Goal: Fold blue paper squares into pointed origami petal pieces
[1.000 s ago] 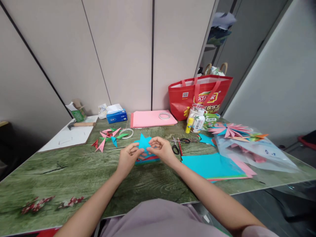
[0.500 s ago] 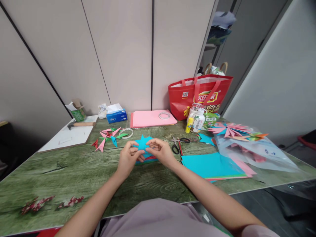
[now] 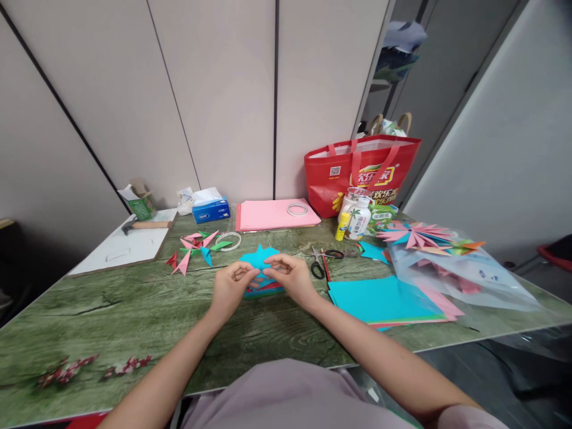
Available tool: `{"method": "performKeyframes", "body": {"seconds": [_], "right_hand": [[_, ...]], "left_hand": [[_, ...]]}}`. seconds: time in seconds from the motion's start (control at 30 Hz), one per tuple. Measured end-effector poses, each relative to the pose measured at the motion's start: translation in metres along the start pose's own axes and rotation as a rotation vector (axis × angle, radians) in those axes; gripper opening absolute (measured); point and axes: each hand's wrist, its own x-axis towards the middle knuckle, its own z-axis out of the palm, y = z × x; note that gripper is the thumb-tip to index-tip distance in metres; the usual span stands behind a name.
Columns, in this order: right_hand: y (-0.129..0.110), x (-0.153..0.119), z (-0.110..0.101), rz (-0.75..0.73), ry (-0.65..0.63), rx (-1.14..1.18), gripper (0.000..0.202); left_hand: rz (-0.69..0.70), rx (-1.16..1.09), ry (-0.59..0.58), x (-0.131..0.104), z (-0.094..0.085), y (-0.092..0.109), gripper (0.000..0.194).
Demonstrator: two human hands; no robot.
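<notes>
A pointed blue paper star [image 3: 260, 257] is held up in front of me between both hands. My left hand [image 3: 232, 287] pinches its left lower edge between thumb and fingers. On the other side, my right hand [image 3: 292, 277] grips the right edge in the same way. Below the star lies a stack of coloured paper [image 3: 266, 292], blue and red at its edges, partly hidden by my fingers. Scissors [image 3: 318, 262] with black handles and a red pencil [image 3: 326, 268] lie just right of my right hand.
Folded paper pieces [image 3: 196, 247] and a tape roll [image 3: 229, 241] lie left. Pink sheets [image 3: 272, 214], a tissue box [image 3: 211, 210] and a red bag [image 3: 326, 179] stand behind. Blue sheets [image 3: 384, 301], a glue stick [image 3: 342, 226] and a paper flower [image 3: 420, 236] are right. A hammer [image 3: 149, 224] lies far left.
My left fingers have drawn in slightly lower and closer on the star's edge, baring more of its left side. The right hand has hardly moved.
</notes>
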Motion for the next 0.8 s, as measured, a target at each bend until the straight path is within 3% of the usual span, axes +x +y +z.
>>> {"method": "performKeyframes", "body": {"seconds": [0.43, 0.53, 0.63, 0.8], "right_hand": [[0.0003, 0.0034, 0.0007, 0.053, 0.029, 0.07, 0.024], [-0.0017, 0.0037, 0.0001, 0.04, 0.025, 0.105, 0.027], [-0.0004, 0.0047, -0.0017, 0.047, -0.035, 0.122, 0.032], [0.007, 0.0065, -0.0037, 0.062, -0.145, 0.094, 0.027]], "left_hand": [[0.062, 0.002, 0.01, -0.0065, 0.0035, 0.0049, 0.022], [0.066, -0.06, 0.009, -0.0059, 0.0034, 0.0034, 0.031], [0.043, -0.078, -0.018, -0.0047, 0.0029, 0.0028, 0.039], [-0.005, -0.093, -0.036, -0.0036, 0.0031, 0.0019, 0.034]]}}
